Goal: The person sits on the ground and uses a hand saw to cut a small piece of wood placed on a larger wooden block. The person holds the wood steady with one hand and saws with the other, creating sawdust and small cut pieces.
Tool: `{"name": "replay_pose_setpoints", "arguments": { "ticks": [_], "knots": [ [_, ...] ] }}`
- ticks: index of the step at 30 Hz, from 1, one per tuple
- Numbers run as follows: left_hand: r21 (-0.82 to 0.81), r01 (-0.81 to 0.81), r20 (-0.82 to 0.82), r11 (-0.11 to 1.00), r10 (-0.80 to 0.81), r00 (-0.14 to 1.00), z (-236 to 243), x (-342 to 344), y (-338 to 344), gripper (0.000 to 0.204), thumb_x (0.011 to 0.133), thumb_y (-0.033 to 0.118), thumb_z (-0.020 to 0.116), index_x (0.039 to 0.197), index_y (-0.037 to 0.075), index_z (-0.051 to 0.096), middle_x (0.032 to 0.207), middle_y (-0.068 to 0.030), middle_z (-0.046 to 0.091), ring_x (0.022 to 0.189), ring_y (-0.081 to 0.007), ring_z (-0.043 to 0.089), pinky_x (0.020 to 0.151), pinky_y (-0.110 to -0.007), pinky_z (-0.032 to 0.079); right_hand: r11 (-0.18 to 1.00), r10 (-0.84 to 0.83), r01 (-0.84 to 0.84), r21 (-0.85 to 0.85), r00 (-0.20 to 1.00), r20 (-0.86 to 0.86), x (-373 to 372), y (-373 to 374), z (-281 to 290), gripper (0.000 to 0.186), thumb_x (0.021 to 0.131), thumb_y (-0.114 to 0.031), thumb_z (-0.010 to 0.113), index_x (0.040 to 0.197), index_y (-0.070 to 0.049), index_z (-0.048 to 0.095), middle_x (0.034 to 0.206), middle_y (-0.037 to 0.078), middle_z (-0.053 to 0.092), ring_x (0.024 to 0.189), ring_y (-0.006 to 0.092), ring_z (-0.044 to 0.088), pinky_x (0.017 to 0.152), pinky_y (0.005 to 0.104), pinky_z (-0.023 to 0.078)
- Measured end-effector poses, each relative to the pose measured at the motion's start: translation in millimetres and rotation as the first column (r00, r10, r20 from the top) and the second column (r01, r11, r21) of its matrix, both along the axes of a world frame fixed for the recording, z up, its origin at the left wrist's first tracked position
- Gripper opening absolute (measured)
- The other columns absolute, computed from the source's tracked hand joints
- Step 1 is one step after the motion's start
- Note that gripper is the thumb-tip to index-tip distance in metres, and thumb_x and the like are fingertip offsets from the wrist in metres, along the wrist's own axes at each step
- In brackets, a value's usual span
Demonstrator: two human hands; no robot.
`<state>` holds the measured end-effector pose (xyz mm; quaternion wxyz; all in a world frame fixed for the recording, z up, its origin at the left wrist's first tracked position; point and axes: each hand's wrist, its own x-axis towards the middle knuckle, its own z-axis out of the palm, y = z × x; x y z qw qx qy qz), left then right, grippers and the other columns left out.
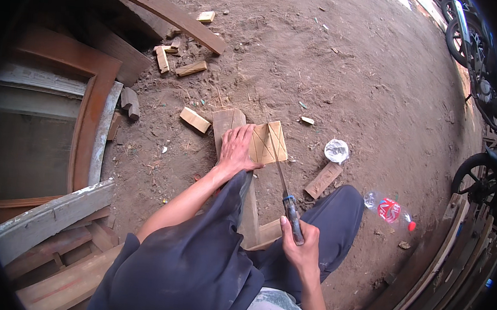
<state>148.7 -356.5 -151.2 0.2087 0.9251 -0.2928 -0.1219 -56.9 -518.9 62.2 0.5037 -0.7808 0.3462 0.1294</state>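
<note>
My right hand [302, 245] is closed round the dark, blue-banded handle of a narrow-bladed saw [280, 173]. The blade lies across a pale wooden block [278, 138], which has crossed lines drawn on its face. With its fingers over the block's left part, my left hand [238, 149] grips it against a greyish wooden beam [226, 123]. Below, that beam runs between my legs, partly hidden by my dark trousers. The blade's far end sits at the block's upper edge; how deep it has cut cannot be made out.
Wood offcuts [195, 119] lie on the dirt ground [379, 95]. Right of the block are a white round cup [336, 151], a short wood piece [324, 180] and a plastic bottle [389, 210]. Framed panels [83, 126] stand left, stacked planks [425, 271] lower right, motorbikes [484, 85] beyond.
</note>
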Motion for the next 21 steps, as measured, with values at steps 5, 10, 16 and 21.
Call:
{"name": "replay_pose_setpoints", "arguments": {
  "ticks": [5, 10, 16, 21],
  "knots": [
    [0.050, -0.010, -0.003, 0.999, 0.011, 1.000, -0.1, 0.7, 6.9, 0.136, 0.050, 0.065, 0.096, 0.156, 0.002, 0.038, 0.147, -0.0157, 0.052, 0.139, -0.0343, 0.049, 0.120, -0.056, 0.033, 1.000, -0.011, 0.011, 0.002, 0.999, -0.036, -4.3, -5.3, 11.0, 0.050, 0.100, -0.025, 0.074, 0.065, 0.003, 0.051, 0.053, 0.007, 0.036, 0.054, 0.0116, 0.031, 0.049, 0.0389, 0.029],
    [0.089, -0.021, -0.045, 0.996, 0.025, 0.999, 8.5, 1.6, -1.7, 0.137, 0.051, 0.066, 0.096, 0.156, 0.000, 0.037, 0.149, -0.0166, 0.051, 0.141, -0.0346, 0.047, 0.120, -0.056, 0.033, 1.000, -0.018, 0.018, -0.009, 0.999, -0.044, -27.7, -8.0, 30.1, 0.050, 0.100, -0.024, 0.075, 0.064, 0.002, 0.051, 0.051, 0.006, 0.037, 0.052, 0.0113, 0.032, 0.048, 0.0387, 0.029],
    [0.051, 0.023, 0.002, 0.998, -0.023, 1.000, 0.4, 3.5, -0.3, 0.135, 0.054, 0.063, 0.097, 0.154, -0.005, 0.037, 0.150, -0.0221, 0.050, 0.144, -0.0365, 0.046, 0.124, -0.052, 0.033, 0.999, -0.035, 0.035, -0.022, 0.999, 0.024, -10.8, 7.2, -7.2, 0.052, 0.101, -0.027, 0.074, 0.064, 0.001, 0.051, 0.054, 0.000, 0.034, 0.055, 0.0073, 0.030, 0.048, 0.0354, 0.025],
    [0.031, 0.042, -0.039, 0.999, -0.041, 0.998, 9.9, 7.9, 0.1, 0.134, 0.055, 0.063, 0.096, 0.152, -0.007, 0.037, 0.148, -0.0243, 0.051, 0.143, -0.0377, 0.047, 0.125, -0.051, 0.032, 0.998, -0.056, 0.057, 0.016, 0.998, -0.032, -35.8, -0.8, 30.7, 0.048, 0.101, -0.025, 0.074, 0.065, 0.001, 0.055, 0.054, -0.002, 0.039, 0.055, 0.0060, 0.033, 0.048, 0.0338, 0.026]
  ]
}}
